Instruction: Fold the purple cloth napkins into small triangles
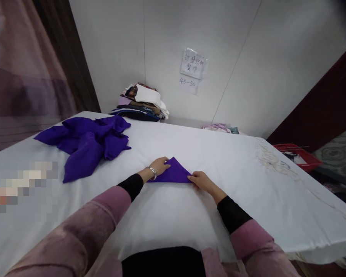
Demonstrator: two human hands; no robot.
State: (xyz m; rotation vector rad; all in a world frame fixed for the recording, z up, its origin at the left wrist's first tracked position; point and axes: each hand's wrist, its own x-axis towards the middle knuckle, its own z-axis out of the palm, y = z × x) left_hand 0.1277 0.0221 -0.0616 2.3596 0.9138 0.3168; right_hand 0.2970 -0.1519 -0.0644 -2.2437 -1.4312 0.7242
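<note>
A purple cloth napkin lies folded into a triangle on the white-covered table, its point facing away from me and its long edge towards me. My left hand, with a silver bangle at the wrist, is closed at the left slope of the triangle and covers part of that side. The right corner is pinched between the thumb and fingers of my right hand. Further left, several more purple napkins lie in a loose, crumpled heap.
Against the wall stands a stack of folded fabrics. Pink and green cloth shows behind the table's far edge. A red basket sits beyond the right edge. A handwritten sign hangs on the wall. A patch at left is blurred out.
</note>
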